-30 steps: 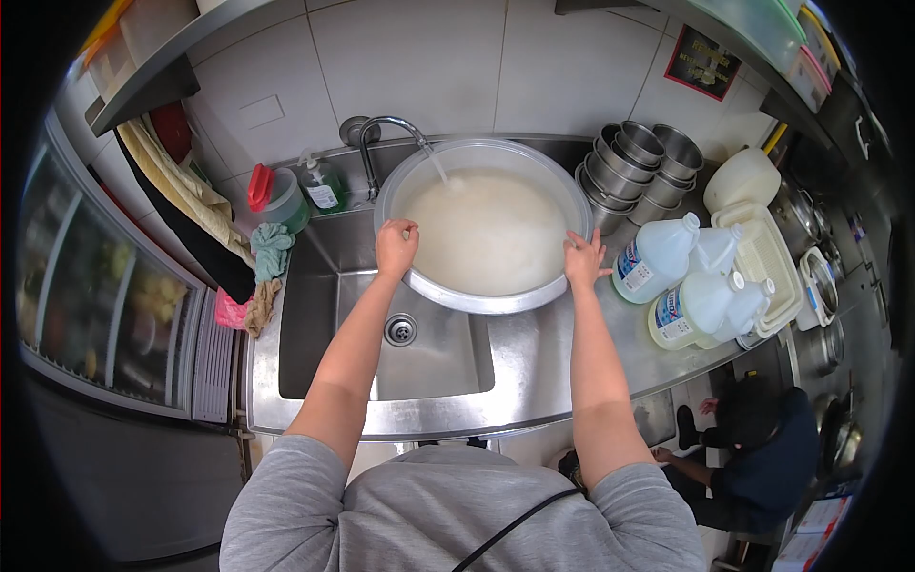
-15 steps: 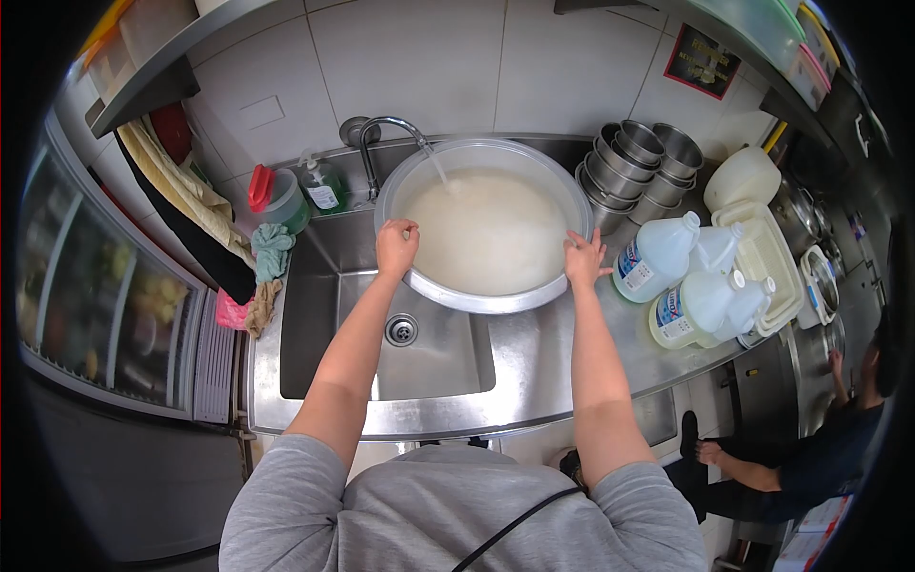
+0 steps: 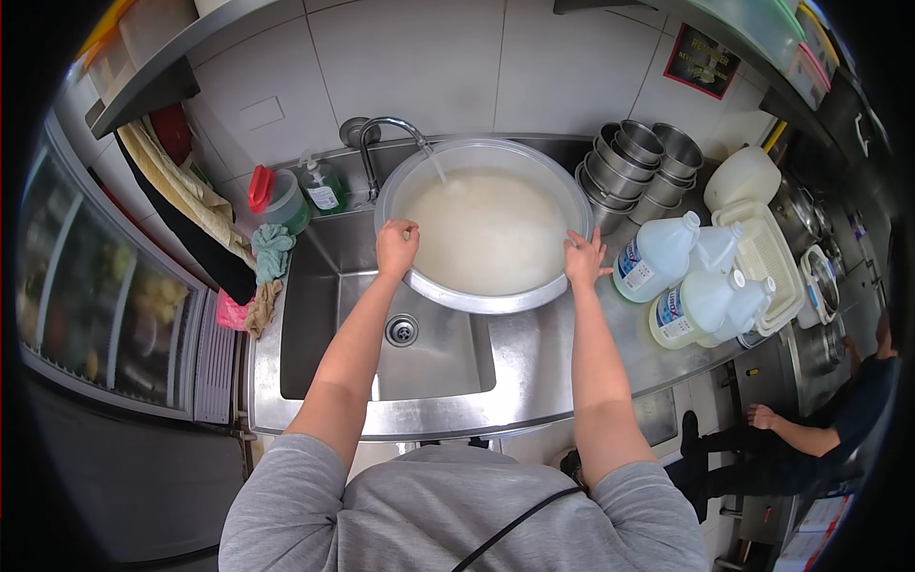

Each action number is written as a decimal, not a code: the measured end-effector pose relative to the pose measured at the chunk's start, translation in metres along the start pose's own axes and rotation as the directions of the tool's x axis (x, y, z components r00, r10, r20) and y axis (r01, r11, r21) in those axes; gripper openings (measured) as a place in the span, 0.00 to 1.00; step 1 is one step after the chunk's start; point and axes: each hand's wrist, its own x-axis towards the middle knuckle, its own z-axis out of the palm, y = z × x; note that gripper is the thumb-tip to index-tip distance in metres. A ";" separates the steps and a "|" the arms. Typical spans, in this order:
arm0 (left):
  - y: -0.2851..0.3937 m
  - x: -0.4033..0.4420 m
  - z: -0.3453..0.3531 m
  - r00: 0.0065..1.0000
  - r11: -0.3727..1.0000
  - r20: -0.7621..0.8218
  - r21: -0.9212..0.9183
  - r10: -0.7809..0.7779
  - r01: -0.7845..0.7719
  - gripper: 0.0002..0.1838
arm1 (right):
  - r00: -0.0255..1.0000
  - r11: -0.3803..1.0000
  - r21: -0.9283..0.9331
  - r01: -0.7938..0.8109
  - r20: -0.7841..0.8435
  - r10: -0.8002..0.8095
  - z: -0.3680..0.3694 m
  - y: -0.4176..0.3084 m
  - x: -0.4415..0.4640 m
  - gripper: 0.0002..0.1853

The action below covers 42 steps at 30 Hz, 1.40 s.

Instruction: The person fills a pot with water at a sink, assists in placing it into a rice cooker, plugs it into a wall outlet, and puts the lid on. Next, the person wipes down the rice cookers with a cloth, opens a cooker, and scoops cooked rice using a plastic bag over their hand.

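Observation:
A large round metal basin (image 3: pixel 505 303) rests partly over the sink and is filled with cloudy, whitish water (image 3: pixel 486 229). What lies under the water is hidden. From a curved faucet (image 3: pixel 370 153), a stream runs into the basin's far left side. My left hand (image 3: pixel 396 248) is closed on the near left rim, thumb and fingers pinched together. On the right rim, my right hand (image 3: pixel 583 257) grips with thumb and forefinger while its other fingers spread outward.
The sink (image 3: pixel 429 367) has a drain near its middle. Several plastic jugs (image 3: pixel 658 253) and stacked metal pots (image 3: pixel 624 172) stand right of the basin. A soap bottle (image 3: pixel 322 183) and cloths (image 3: pixel 273 250) are at left. Another person (image 3: pixel 810 439) is at the lower right.
My hands and the basin stay where they were, with water still running. The person at the lower right has shifted posture, their lower hand moving up and to the right.

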 end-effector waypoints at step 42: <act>-0.126 0.150 -0.141 0.578 0.366 0.551 0.452 0.602 -0.813 0.15 | 0.744 0.744 0.667 0.052 0.471 -0.474 0.310 -0.129 -0.216 0.10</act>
